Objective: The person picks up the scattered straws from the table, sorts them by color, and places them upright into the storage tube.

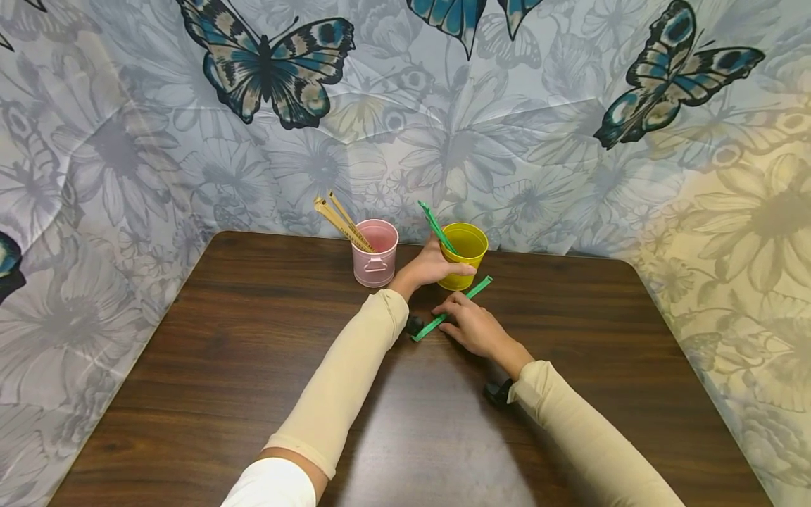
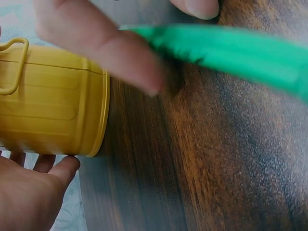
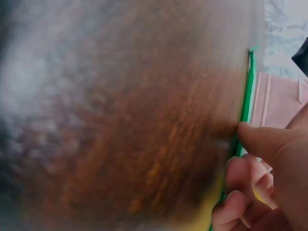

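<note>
My left hand (image 1: 431,267) grips a small yellow bucket (image 1: 456,282) near the table's back edge, thumb across its front. In the left wrist view, fingers of the left hand (image 2: 29,192) lie along the side of the bucket (image 2: 48,101). Green straws (image 1: 434,224) lean out of the bucket's left side. My right hand (image 1: 478,327) pinches another long green straw (image 1: 479,287) between thumb and fingers, slanted in front of the bucket. The right wrist view shows the thumb against this straw (image 3: 249,91); its lower part is partly hidden by fingers.
A pink bucket (image 1: 374,271) with a small handle stands left of the yellow one, holding several tan printed sticks (image 1: 336,220). Both buckets stand on a dark wooden table (image 1: 253,338). Behind it hangs a butterfly-print cloth (image 1: 507,141).
</note>
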### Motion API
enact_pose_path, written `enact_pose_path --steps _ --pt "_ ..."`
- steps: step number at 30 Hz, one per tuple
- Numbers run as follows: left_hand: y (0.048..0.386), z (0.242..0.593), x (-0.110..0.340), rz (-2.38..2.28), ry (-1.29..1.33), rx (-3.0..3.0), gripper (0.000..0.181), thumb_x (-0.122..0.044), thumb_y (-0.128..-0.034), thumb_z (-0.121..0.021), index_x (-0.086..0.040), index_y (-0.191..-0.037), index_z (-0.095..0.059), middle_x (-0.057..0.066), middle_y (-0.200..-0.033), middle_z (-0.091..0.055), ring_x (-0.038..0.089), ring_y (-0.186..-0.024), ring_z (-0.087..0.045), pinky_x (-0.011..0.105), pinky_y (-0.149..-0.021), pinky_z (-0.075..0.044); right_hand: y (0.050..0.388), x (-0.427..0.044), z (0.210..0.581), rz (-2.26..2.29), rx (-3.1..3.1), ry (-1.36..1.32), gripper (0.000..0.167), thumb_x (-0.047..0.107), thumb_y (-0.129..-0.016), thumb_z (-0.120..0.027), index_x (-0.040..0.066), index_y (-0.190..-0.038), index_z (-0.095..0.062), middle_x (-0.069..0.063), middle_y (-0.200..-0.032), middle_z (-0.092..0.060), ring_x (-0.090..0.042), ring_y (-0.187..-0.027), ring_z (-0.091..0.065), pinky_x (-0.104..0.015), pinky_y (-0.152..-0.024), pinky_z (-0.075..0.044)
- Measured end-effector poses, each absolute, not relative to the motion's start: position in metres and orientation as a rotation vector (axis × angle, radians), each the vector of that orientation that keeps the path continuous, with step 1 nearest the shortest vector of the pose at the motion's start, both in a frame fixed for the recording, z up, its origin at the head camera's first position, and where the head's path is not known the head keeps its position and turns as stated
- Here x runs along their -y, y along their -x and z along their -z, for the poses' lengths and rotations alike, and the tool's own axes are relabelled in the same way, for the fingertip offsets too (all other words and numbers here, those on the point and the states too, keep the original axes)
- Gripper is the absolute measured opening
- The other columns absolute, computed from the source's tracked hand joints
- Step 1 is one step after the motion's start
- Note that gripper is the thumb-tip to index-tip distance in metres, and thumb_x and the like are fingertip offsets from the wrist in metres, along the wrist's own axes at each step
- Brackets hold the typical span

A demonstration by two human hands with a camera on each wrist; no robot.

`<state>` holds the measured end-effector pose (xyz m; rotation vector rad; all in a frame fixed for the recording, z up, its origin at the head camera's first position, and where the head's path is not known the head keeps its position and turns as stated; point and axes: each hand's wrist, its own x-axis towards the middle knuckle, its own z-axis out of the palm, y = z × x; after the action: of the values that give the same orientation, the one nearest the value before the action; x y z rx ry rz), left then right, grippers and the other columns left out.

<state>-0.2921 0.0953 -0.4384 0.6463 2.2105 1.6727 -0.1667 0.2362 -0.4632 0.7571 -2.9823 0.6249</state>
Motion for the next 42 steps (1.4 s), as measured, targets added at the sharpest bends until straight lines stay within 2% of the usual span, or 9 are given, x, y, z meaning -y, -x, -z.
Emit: enact_pose_path --steps 5,9,26,35,42 --pt "0.292 0.438 -0.095 -1.667 -0.642 -2.209 0.096 -0.026 -0.0813 -0.087 -0.016 -0.157 -0.027 0.012 -0.152 -0.037 0.026 -0.137 -0.047 0.043 -0.118 -0.04 0.166 -0.24 0.467 -0.642 2.961 -0.764 0.01 0.019 -0.095 -0.073 0.014 -0.104 -0.074 -0.002 -0.104 -0.062 -0.018 -0.089 -0.066 -0.039 -0.079 -0.058" --pt "0.292 0.439 -0.095 -1.641 -0.651 -2.23 0.097 -0.029 -0.0813 -0.086 -0.017 -0.157 -0.027 0.011 -0.152 -0.038 0.026 -0.138 -0.046 0.043 -0.119 -0.039 0.164 -0.242 0.468 -0.65 2.95 -0.767 0.007 0.019 -0.095 -0.073 0.013 -0.099 -0.072 0.001 -0.098 -0.062 -0.015 -0.088 -0.065 -0.038 -0.079 -0.058" --pt "0.291 0.438 -0.095 -1.683 -0.642 -2.234 0.095 -0.026 -0.0803 -0.087 -0.015 -0.154 -0.028 0.01 -0.15 -0.041 0.025 -0.136 -0.048 0.041 -0.119 -0.04 0.153 -0.266 0.444 -0.639 2.926 -0.809 0.008 0.016 -0.096 -0.07 0.015 -0.104 -0.067 0.003 -0.101 -0.071 -0.016 -0.093 -0.071 -0.036 -0.08 -0.059" --pt "0.291 0.438 -0.093 -1.743 -0.723 -2.148 0.084 -0.02 -0.0825 -0.085 -0.01 -0.149 -0.034 0.013 -0.144 -0.05 0.027 -0.132 -0.053 0.043 -0.116 -0.043 0.151 -0.283 0.417 -0.656 2.839 -0.779 0.019 0.011 -0.095 -0.072 0.016 -0.113 -0.07 0.004 -0.106 -0.07 -0.009 -0.085 -0.063 -0.031 -0.074 -0.055" --pt "0.29 0.438 -0.094 -1.753 -0.73 -2.15 0.081 -0.018 -0.0827 -0.085 -0.009 -0.148 -0.037 0.014 -0.141 -0.052 0.028 -0.129 -0.054 0.041 -0.113 -0.046 0.154 -0.29 0.392 -0.587 2.766 -0.794 0.018 0.011 -0.095 -0.072 0.015 -0.113 -0.071 0.005 -0.098 -0.065 -0.006 -0.075 -0.055 -0.026 -0.066 -0.049"
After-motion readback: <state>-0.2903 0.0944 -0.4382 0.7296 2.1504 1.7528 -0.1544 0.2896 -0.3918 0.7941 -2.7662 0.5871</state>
